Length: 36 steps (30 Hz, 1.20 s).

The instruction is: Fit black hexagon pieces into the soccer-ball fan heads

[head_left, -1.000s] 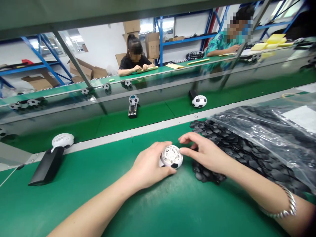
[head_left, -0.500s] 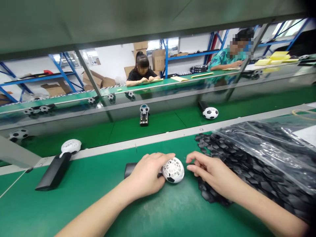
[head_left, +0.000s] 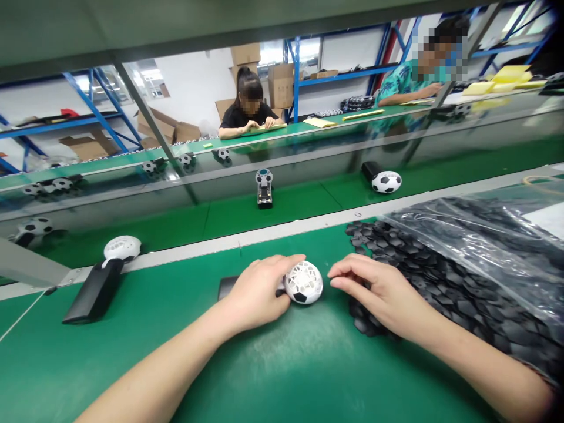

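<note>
One green table [head_left: 273, 376], across the near side. One clear bag [head_left: 497, 235], right, over part of a pile [head_left: 423, 276] of black pieces. Two bare hands. Left hand [head_left: 258, 294]: curled round the unit's handle, forefinger along the ball's far rim. Right hand [head_left: 383, 291]: apart from the ball, just to its right; thumb and forefinger nearly met, and whether they pinched a piece could not be told. Change within the last second: the left hand had slid from the ball towards the handle, and the right had drawn off the ball's edge; as judged, this left the openwork face freer to reach. One unit [head_left: 304, 282], mid-table, left of the pile: long axis nearly level left to right, handle left, ball right, openwork up. One black panel [head_left: 301, 296], on the ball's near side.
</note>
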Motion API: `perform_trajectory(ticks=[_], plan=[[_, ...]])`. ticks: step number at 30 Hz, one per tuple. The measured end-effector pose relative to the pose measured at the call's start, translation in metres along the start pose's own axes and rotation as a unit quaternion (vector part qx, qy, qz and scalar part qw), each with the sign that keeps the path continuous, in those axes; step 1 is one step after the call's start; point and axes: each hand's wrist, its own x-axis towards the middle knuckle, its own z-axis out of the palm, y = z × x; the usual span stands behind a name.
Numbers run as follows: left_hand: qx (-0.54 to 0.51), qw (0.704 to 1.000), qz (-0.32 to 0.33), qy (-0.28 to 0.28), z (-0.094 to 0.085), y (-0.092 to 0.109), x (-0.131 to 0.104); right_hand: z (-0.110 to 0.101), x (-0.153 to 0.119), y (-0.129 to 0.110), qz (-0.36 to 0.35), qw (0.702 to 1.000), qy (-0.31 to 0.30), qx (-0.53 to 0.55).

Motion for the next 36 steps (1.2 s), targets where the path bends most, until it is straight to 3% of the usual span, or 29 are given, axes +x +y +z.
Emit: perform_trajectory(ticks=[4, 8, 14, 22, 29, 36], plan=[[0.047, 0.998, 0.038, -0.011, -0.003, -0.005, 0.002, 0.0, -0.001, -0.001, 0.02, 0.999, -0.042, 0.025], [0.068, 0.997, 0.024, 0.011, -0.001, -0.009, 0.002, 0.002, -0.004, -0.005, 0.087, 0.99, -0.08, 0.073], [0.006, 0.999, 0.03, -0.012, 0.008, 0.002, -0.003, 0.009, -0.005, -0.013, -0.013, 0.998, -0.038, 0.058], [-0.056, 0.998, -0.005, 0.018, 0.016, 0.01, -0.001, 0.016, -0.006, -0.017, 0.0, 0.996, -0.052, 0.078], [-0.064, 0.996, -0.042, 0.05, 0.016, 0.015, 0.001, 0.022, -0.005, -0.01, 0.047, 0.996, 0.01, 0.074], [-0.095, 0.991, -0.066, 0.061, 0.019, 0.02, 0.001, 0.025, -0.003, -0.011, 0.109, 0.98, -0.035, 0.161]])
